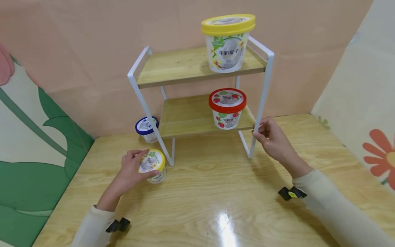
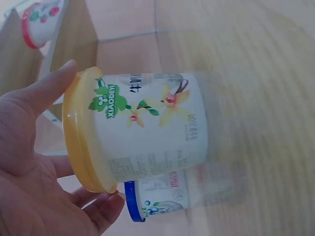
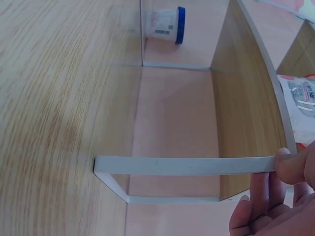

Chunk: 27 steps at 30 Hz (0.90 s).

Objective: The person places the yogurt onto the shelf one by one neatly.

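Note:
My left hand (image 1: 131,171) holds a yellow-lidded paper tub (image 2: 152,123) by its lid, thumb on one side and fingers on the other. The tub stands upright on the table, left of a two-tier shelf (image 1: 176,70) with a white metal frame. At the shelf's right side, my right hand (image 1: 273,139) pinches the white front leg (image 3: 197,165) near the lower board. Behind the held tub is a blue-lidded tub (image 1: 148,128), partly hidden by the frame.
Another yellow-lidded tub (image 1: 228,44) sits on the top board, at its right. On the lower board stands a red-lidded tub (image 1: 227,109). The wooden table (image 1: 197,192) meets a pink backdrop (image 1: 92,61) behind the shelf.

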{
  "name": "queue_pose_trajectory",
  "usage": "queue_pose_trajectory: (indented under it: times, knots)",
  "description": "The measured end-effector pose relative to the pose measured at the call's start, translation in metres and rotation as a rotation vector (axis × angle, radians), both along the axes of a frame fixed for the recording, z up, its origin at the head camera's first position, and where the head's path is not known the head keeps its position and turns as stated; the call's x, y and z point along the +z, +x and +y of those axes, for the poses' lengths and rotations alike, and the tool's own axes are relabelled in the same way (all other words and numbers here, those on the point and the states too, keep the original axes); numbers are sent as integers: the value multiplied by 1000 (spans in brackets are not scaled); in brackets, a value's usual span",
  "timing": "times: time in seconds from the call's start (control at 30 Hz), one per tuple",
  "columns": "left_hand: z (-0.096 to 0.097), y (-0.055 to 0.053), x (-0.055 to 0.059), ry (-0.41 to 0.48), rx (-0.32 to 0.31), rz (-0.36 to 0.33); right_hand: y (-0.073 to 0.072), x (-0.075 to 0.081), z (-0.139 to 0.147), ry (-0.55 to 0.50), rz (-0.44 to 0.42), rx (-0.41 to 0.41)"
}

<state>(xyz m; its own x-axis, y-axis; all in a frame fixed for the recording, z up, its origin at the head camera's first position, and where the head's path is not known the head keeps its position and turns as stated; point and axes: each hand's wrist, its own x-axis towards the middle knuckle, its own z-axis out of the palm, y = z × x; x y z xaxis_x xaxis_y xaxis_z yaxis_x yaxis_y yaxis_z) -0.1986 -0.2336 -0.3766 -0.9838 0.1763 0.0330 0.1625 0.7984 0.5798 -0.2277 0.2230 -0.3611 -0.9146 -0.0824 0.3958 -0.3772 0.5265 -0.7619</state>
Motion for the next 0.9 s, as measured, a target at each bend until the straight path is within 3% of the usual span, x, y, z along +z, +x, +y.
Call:
queue_pose_trajectory:
  times: [0.37,0.43,0.6,0.67,0.8,0.9]
  knots:
    - [1,4,5,-85,-15,28,-2,-1,-1,2,-15,6]
    - [-4,1,5,-27,-55,8,-2,-1,0,4,-16,3]
    - [-30,-16,0,275,-229,-109,-2,-1,1,6,-10,-3]
    - [-40,-22,-4,354,-287,-159,-2,-1,1,2,-8,-2]
    - [-50,-28,-12,412,-349,-257,-1,-3,1,1,-5,-4]
    - [-52,-28,-15,424,-340,-310,-1,-3,0,0,2,0]
